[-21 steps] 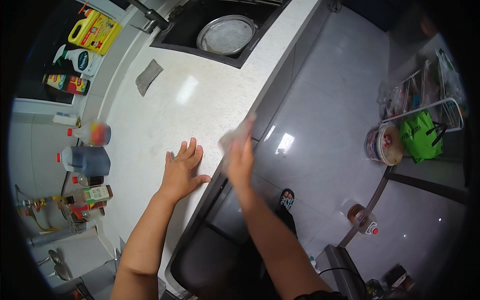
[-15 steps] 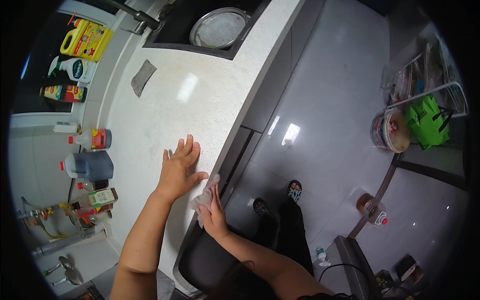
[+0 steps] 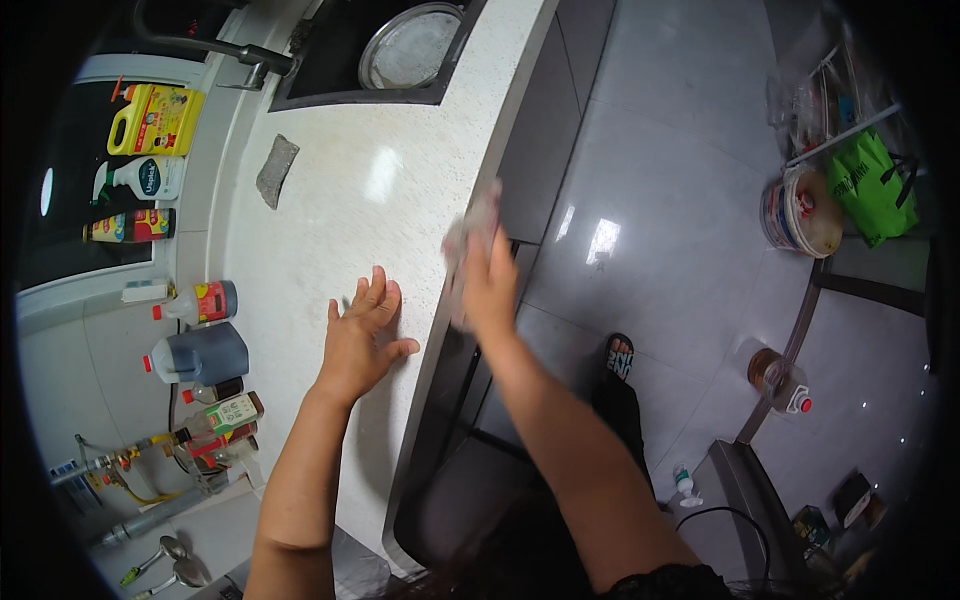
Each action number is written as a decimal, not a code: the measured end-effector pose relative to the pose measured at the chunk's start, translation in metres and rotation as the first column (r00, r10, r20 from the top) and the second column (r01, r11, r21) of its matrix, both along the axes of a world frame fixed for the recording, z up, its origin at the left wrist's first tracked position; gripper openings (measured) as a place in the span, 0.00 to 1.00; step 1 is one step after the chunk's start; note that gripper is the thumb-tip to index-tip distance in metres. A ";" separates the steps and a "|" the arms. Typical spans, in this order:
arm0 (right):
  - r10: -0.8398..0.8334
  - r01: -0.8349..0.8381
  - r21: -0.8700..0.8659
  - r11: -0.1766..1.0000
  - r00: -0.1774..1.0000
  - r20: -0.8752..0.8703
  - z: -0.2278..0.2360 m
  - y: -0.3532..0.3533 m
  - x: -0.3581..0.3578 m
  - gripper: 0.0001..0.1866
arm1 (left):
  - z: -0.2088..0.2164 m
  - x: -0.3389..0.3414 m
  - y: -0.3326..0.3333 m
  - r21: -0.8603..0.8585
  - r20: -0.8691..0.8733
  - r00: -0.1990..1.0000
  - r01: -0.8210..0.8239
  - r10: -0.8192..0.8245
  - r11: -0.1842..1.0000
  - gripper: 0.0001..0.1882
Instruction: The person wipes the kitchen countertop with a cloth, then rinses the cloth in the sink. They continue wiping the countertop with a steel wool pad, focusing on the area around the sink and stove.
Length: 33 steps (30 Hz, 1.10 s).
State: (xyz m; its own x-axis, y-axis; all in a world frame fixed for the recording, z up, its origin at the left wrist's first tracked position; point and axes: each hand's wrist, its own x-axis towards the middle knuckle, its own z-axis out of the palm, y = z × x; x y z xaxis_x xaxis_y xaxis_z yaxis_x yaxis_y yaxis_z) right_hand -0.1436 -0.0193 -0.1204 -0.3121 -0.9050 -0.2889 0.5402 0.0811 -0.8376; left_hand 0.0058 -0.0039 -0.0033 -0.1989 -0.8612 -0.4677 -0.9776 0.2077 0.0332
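In the head view, here's the pale cloth [image 3: 466, 245], smeared by blur and held in the right hand [image 3: 490, 290] right at the front edge of the white counter [image 3: 310, 225], its long side running roughly along that edge. Over to its left and a little nearer the body, the left hand [image 3: 362, 335] is spread wide on the countertop, apart from the cloth; white surface stretches ahead to the sink [image 3: 355, 98], a grey pad [image 3: 276, 172] lies far left, and right of the edge it drops away to floor [image 3: 670, 190].
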 end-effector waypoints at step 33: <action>-0.160 -0.131 -0.408 0.903 0.780 -0.605 -0.027 -0.123 -0.085 0.31 | -0.011 -0.056 0.013 -0.199 -0.027 0.928 -0.369 0.371 0.908 0.48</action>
State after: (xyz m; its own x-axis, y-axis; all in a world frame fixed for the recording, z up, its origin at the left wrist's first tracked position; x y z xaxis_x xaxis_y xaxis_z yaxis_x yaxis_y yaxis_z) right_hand -0.2290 -0.1422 -0.1472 -0.3015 -0.8827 0.3605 -0.1015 -0.3463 -0.9326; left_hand -0.0501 0.0094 -0.0146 0.1559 -0.9470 -0.2810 -0.9857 -0.1675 0.0175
